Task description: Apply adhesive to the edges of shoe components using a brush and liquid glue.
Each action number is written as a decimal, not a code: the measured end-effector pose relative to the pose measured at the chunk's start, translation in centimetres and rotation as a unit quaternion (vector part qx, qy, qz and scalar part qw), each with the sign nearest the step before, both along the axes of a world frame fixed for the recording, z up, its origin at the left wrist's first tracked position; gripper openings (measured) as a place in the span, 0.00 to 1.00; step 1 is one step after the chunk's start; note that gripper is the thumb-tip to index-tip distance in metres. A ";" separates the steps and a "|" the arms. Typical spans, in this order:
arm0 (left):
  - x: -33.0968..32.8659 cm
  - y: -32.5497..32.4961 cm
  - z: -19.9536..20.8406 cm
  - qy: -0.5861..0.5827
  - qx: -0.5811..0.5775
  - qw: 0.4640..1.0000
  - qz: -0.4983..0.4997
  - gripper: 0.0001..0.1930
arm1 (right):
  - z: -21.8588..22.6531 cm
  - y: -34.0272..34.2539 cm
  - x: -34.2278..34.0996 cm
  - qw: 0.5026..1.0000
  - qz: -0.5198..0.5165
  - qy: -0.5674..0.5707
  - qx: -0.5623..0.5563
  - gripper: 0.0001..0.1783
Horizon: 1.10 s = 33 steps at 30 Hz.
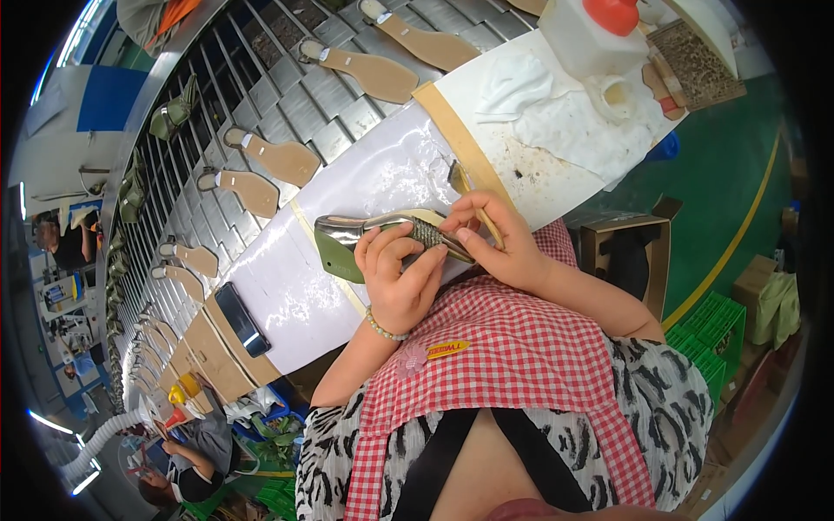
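Note:
My left hand (401, 273) grips a shiny metallic shoe (356, 233) with a green sole, held on its side over the white worktable (382, 174). A glittery strap on the shoe shows between my fingers. My right hand (499, 239) holds a thin wooden-handled brush (467, 187) whose tip touches the shoe's upper near the strap. Both hands meet at the shoe, just above my red checked apron (512, 347).
A black phone (241, 319) lies on the table to the left. A white plastic jug with a red cap (595, 30) and a small white pot (612, 94) stand at the far end. Tan insoles (278, 158) ride the metal conveyor. A cardboard box (625, 247) sits at right.

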State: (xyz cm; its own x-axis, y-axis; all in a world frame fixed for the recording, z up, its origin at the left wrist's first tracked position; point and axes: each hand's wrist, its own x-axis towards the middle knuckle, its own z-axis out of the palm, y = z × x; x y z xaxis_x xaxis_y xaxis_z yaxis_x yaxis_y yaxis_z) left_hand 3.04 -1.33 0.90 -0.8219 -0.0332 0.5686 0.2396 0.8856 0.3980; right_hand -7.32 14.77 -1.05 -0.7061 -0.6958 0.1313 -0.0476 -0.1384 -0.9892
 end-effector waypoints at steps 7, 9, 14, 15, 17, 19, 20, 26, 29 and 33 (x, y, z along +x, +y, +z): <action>0.2 -0.6 0.7 -0.017 0.004 1.000 -0.024 0.18 | 0.7 0.8 -0.7 0.992 -0.068 0.099 0.045 0.17; 0.3 -2.1 1.2 -0.007 0.028 0.999 -0.026 0.22 | 0.9 1.1 -0.7 0.991 -0.071 0.105 0.046 0.17; -3.1 -8.5 5.0 -0.281 0.070 0.949 -0.123 0.35 | 1.4 2.0 -0.9 0.985 -0.101 0.126 0.055 0.15; -4.1 -9.4 5.0 -0.280 0.067 0.950 -0.119 0.35 | 1.5 2.1 -0.9 0.987 -0.099 0.116 0.054 0.15; -6.5 -10.4 4.0 -0.461 -0.026 0.857 -0.228 0.33 | 1.7 2.6 -1.7 0.988 -0.093 0.111 0.052 0.15; -7.7 -10.3 3.7 -0.469 -0.029 0.847 -0.247 0.32 | 2.4 2.6 -2.0 0.987 -0.107 0.113 0.050 0.15; -8.5 -9.9 3.9 -0.501 -0.034 0.822 -0.267 0.30 | 2.6 2.9 -2.2 0.985 -0.112 0.118 0.049 0.15; -8.3 -10.7 4.4 -0.598 0.135 0.759 -0.219 0.29 | 4.7 5.0 -3.4 0.959 -0.187 0.208 0.047 0.16; -7.4 -12.7 4.3 -0.530 0.490 0.670 -0.172 0.34 | 5.8 5.4 -4.6 0.946 -0.237 0.221 -0.005 0.16; -10.4 -17.0 6.7 -0.294 0.666 0.663 -0.171 0.29 | 7.4 4.5 -5.0 0.940 -0.243 0.236 -0.020 0.15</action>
